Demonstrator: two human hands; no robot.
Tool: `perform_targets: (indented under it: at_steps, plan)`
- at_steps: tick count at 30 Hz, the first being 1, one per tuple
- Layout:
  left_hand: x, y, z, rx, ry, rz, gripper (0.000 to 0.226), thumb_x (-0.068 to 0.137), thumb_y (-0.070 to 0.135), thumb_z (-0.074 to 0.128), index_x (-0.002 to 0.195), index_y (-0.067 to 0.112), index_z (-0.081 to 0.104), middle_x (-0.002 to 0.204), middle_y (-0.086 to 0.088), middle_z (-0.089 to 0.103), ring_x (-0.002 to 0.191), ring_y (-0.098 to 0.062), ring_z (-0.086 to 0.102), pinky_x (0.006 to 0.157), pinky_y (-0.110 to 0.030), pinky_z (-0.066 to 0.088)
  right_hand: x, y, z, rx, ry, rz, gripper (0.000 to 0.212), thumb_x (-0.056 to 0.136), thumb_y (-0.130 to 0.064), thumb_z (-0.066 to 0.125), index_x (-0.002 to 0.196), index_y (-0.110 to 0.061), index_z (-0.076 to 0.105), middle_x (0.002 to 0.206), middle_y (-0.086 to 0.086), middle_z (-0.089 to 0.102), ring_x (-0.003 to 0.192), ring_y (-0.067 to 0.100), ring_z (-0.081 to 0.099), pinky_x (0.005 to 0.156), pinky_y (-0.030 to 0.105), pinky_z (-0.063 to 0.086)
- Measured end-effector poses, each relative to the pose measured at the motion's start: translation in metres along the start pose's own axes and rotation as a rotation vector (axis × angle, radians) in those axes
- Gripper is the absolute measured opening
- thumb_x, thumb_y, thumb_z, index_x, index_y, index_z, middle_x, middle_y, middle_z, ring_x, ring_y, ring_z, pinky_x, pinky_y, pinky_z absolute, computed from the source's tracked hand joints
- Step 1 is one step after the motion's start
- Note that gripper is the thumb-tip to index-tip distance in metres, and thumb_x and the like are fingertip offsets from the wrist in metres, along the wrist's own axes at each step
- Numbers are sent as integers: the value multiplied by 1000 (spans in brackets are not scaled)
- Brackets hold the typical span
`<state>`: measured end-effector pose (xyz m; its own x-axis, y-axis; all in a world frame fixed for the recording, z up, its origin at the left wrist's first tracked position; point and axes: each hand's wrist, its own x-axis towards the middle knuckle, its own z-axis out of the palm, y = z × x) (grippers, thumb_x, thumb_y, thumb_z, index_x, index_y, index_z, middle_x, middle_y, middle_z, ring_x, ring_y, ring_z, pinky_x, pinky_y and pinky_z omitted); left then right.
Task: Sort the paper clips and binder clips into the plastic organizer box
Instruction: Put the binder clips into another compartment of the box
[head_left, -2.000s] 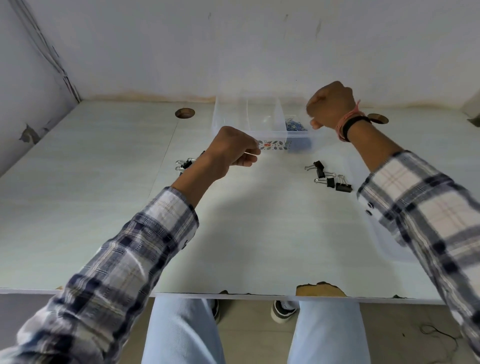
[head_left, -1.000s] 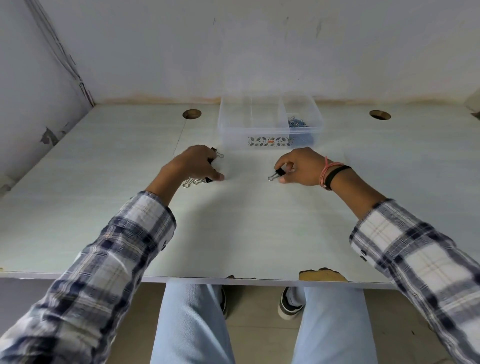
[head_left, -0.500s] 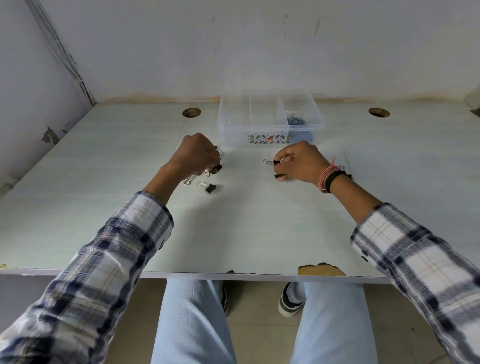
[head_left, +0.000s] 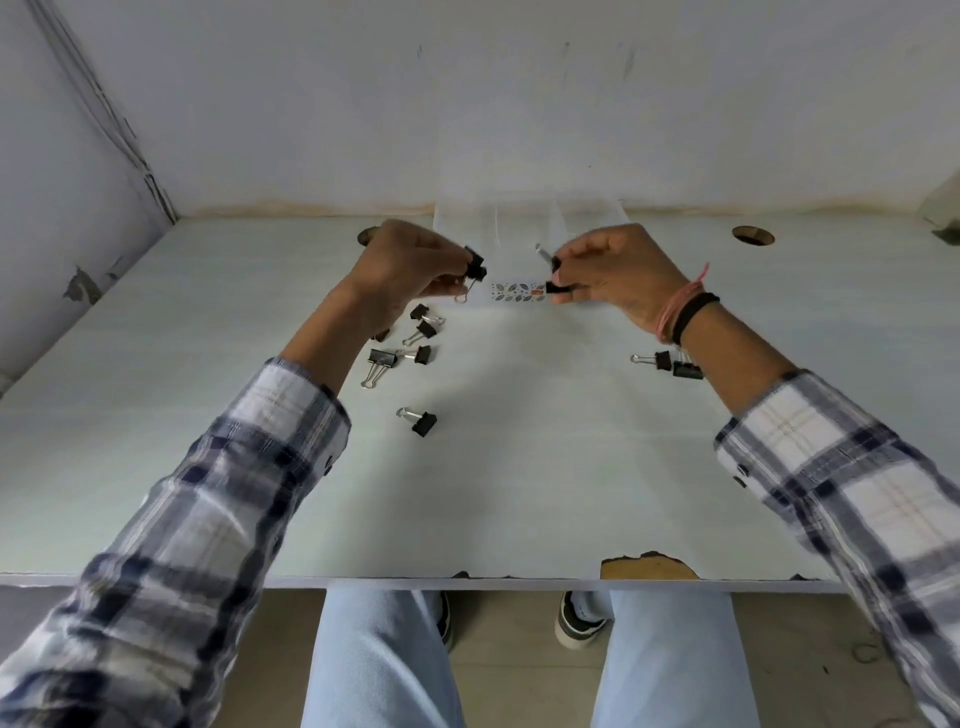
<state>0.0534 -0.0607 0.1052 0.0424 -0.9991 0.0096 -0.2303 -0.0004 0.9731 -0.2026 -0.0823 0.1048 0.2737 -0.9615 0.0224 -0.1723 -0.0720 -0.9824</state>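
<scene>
The clear plastic organizer box (head_left: 519, 228) stands at the back of the table, with a patterned label on its front. My left hand (head_left: 410, 265) is raised in front of its left side and pinches black binder clips (head_left: 474, 267). My right hand (head_left: 613, 273) is raised before the box's right side, also shut on black binder clips (head_left: 551, 275). Several black binder clips (head_left: 415, 343) lie on the table below my left hand, one more (head_left: 422, 420) nearer me. Two clips (head_left: 670, 362) lie beside my right wrist.
The pale table (head_left: 519, 467) has two round cable holes, one at the back left (head_left: 368, 235) and one at the back right (head_left: 752, 235). Its front edge is chipped (head_left: 649, 566). A white wall rises behind the box, and another wall closes the left side.
Both hands have lifted from the table surface toward the box, each carrying binder clips. The clips left lying on the table are now uncovered.
</scene>
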Motion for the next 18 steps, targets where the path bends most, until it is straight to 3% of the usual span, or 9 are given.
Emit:
perform_targets:
  at_steps: [3,8,11,16,18]
  plan:
    - [37,23,18,91,70,50,5,83,-4,73,86,-9,74,100,-32,73,78,-33,72,80,-40,65,33,-16,-6,-228,72,-27,18,80,5,74,98,9,70,93,21,72,82,31,76,79,41,63]
    - [98,43,56,354,137,-31,21,80,2,78,97,-10,74,80,-17,76,58,-19,73,68,-34,66,86,-24,-5,-623,106,26,18,75,-4,77,93,1,76,90,16,76,69,19,75,67,29,64]
    - [118,39,74,472,75,-68,22,85,3,75,104,-5,71,87,-18,77,66,-19,78,62,-29,65,106,-22,-3,-696,62,87,24,70,-6,83,91,2,77,86,16,76,74,25,76,77,39,63]
    - [122,30,78,456,10,-113,19,86,-3,73,105,-6,72,91,-23,76,75,-26,79,74,-38,66,107,-12,-6,-696,98,98,17,74,-5,78,91,2,78,87,18,77,77,27,76,79,38,63]
    - [116,30,72,462,3,-110,13,84,-5,72,95,0,73,85,-15,74,72,-22,75,82,-39,64,100,-8,-9,-649,138,74,14,76,-1,71,88,4,77,87,20,76,78,29,76,78,40,63]
